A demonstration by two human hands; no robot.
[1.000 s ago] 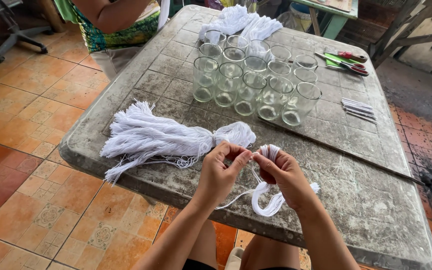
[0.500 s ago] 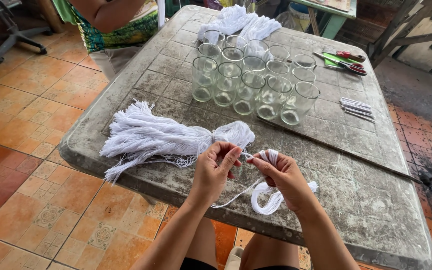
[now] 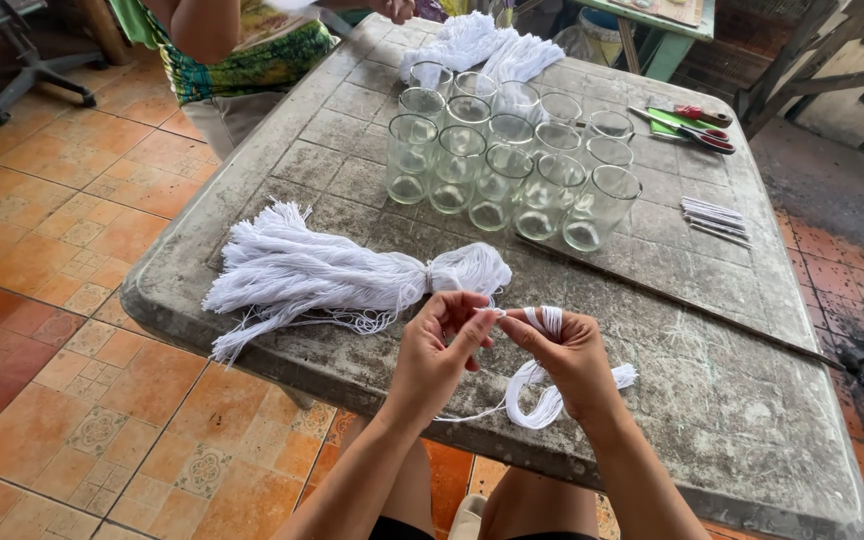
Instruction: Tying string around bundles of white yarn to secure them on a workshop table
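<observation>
Two hands meet over the near edge of the grey table [image 3: 732,400]. The right hand [image 3: 570,358] has a small loop of white string [image 3: 542,395] wrapped round its fingers, and the loop hangs down below them. The left hand [image 3: 440,345] pinches one thin strand between thumb and fingertip. Just left lies a big white string bundle [image 3: 332,275]. Farther off stand clear glass cups [image 3: 512,160], with scissors [image 3: 692,122] at the far right.

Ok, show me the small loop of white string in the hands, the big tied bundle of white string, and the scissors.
small string loop [image 3: 537,395], head view, on its hanging lower loops.
big string bundle [image 3: 322,275], head view, mid strands.
scissors [image 3: 690,123], head view, near the handles.
</observation>
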